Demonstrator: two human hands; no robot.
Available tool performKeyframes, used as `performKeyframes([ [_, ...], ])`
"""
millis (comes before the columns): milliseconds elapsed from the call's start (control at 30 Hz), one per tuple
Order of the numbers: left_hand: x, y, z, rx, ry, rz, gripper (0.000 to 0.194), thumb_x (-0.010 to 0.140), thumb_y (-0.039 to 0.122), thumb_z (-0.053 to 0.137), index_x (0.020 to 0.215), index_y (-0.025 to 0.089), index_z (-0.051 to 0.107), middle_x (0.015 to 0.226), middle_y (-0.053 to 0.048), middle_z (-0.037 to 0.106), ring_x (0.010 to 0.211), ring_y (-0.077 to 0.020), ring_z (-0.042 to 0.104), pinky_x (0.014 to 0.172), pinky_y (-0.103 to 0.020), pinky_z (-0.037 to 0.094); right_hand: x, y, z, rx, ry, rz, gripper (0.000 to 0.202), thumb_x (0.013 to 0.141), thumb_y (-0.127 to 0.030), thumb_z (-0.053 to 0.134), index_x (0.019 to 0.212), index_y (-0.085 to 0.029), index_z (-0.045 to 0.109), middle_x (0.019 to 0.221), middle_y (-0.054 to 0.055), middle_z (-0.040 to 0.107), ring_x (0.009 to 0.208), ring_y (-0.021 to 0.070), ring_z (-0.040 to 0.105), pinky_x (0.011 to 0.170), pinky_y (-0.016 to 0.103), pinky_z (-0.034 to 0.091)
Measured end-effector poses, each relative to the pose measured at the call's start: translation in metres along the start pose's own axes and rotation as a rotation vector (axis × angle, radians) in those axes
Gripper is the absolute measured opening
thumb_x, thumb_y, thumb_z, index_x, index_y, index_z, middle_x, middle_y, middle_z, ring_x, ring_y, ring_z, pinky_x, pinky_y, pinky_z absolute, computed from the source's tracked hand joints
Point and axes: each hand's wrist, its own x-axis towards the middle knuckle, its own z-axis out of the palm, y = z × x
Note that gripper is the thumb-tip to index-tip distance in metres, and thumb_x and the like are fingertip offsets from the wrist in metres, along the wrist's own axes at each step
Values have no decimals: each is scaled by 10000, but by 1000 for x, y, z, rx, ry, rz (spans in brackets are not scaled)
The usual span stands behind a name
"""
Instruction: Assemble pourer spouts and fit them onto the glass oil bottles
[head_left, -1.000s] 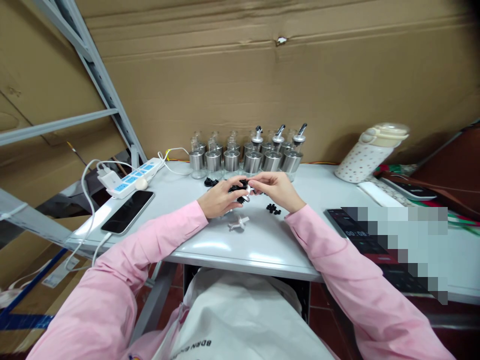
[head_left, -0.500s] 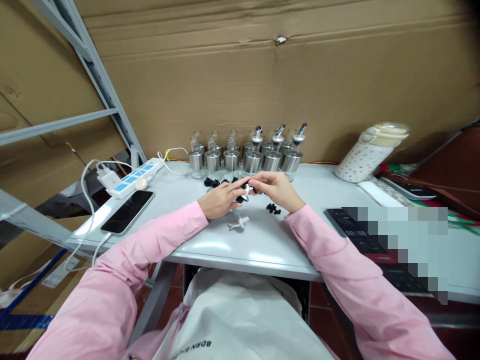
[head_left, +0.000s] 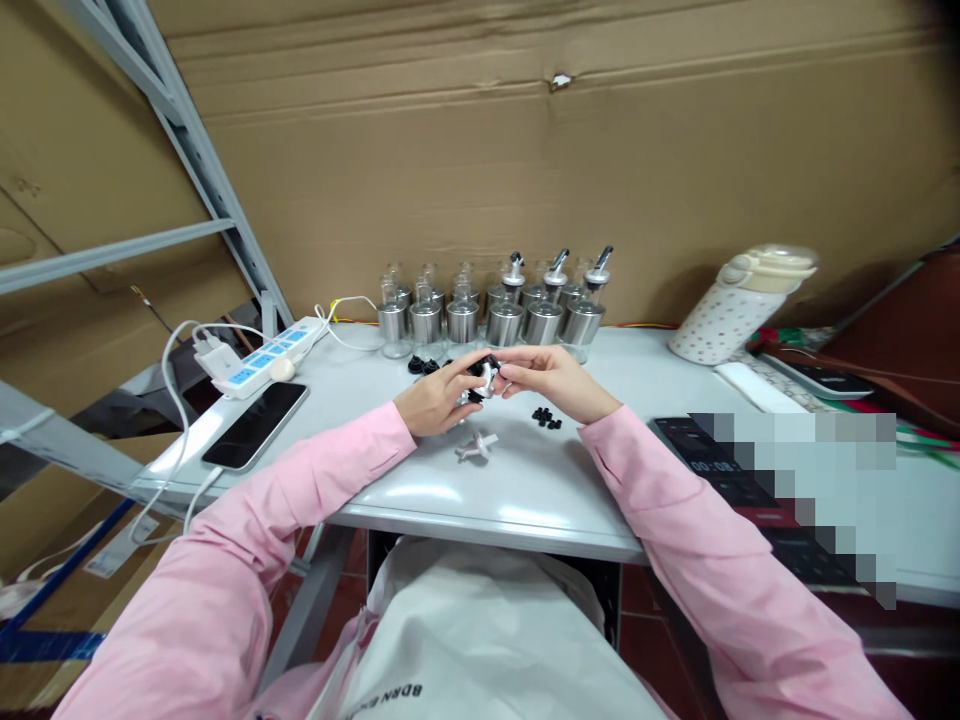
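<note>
Silver-and-black at mid-frame: gripping a small fitting (head_left: 487, 375) in the curled left hand (head_left: 435, 400), probably steadying its edge with the right hand (head_left: 559, 382), fingertips pinched.

A black-screened phone (head_left: 256, 427) lies at left, below a white power strip (head_left: 267, 357). A dotted bottle (head_left: 731, 306) stands at right.

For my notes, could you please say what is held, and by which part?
A small silver-and-black piece: left hand on its left side, right hand at its upper right.
</note>
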Motion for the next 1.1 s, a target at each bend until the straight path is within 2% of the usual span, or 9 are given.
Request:
performKeyframes([
  [67, 0, 1, -1, -31, 5, -14, 244, 858, 225, 473, 1081, 158, 397, 1309, -217, 382, 970, -180, 591, 806, -376, 514, 0, -1, 1, 0, -4, 19, 388, 615, -363, 743, 931, -149, 677, 668, 28, 693, 630, 133, 649, 647, 293, 527],
  [267, 2, 2, 0, -46, 58, -38, 178, 785, 177, 544, 941, 150, 461, 1235, -192, 448, 1070, -221, 549, 810, -362, 523, 1, 2, 2, -21, -32, 30, 405, 610, -367, 744, 938, -137, 681, 662, 36, 694, 602, 133, 644, 622, 290, 524],
  [800, 5, 6, -3, -37, 106, -92, 127, 750, 153, 521, 863, 158, 463, 1194, -175, 518, 1085, -216, 548, 845, -369, 505, 3, 7, 7, -83, 34, -48, 388, 591, -387, 747, 864, -131, 641, 599, 22, 676, 550, 132, 625, 586, 288, 524],
  [1100, 5, 7, -3, 2, 120, -100, 93, 731, 144, 513, 813, 161, 472, 1106, -152, 551, 1047, -210, 570, 781, -318, 520, 3, 10, 10, -134, 39, -87, 349, 620, -367, 730, 848, -130, 612, 598, 21, 676, 539, 129, 619, 572, 283, 523],
])
